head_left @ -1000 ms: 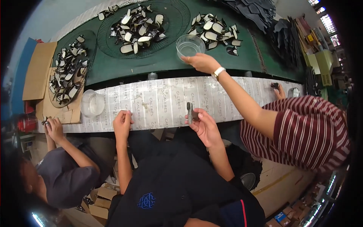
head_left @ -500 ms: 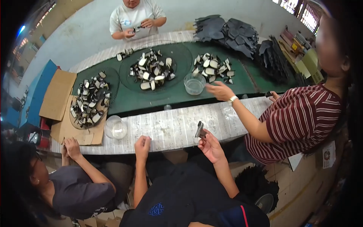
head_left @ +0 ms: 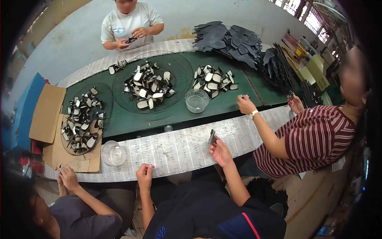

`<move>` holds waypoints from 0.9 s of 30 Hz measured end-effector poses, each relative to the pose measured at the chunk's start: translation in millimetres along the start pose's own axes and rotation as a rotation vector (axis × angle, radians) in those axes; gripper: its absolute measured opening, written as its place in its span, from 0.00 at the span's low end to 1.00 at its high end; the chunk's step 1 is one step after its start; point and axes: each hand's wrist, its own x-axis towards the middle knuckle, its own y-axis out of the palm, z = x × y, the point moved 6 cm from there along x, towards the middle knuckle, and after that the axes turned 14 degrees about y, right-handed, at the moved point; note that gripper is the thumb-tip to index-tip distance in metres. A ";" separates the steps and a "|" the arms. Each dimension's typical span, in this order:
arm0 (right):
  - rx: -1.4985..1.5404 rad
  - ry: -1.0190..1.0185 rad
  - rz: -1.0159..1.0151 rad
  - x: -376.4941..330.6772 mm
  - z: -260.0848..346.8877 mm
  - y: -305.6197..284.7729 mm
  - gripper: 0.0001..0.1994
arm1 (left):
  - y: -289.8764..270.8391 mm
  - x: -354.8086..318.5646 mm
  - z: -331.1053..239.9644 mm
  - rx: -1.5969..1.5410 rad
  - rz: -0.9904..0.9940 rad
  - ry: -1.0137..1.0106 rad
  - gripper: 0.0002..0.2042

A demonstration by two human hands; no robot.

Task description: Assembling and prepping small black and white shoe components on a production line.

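A small dark flat piece (head_left: 211, 136) is pinched upright in the fingers of the right hand (head_left: 220, 151), just above the paper-covered bench (head_left: 179, 149); it is probably being inspected. The left hand (head_left: 145, 175) is curled closed at the bench's near edge, seemingly holding nothing; a steady 2-handed grip seems needed next

The scene is viewed from a single head-worn fisheye camera, directed steeply down and forward over the paper-covered bench edge (head_left: 175, 149) from close above. The wearer's forearms are taken in at the lower edge; straight lines are bent toward the rim.
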 end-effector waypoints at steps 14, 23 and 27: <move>-0.311 -0.227 -0.031 -39.1 4.7 128.3 0.16 | 3.4 -0.4 3.5 0.008 0.023 -0.054 0.09; -0.323 -0.245 0.288 -67.8 10.5 180.5 0.17 | 2.6 2.7 10.6 0.030 0.048 -0.055 0.09; -0.371 -0.309 0.388 -72.6 11.4 189.8 0.15 | -2.5 1.4 10.7 0.005 0.025 -0.058 0.09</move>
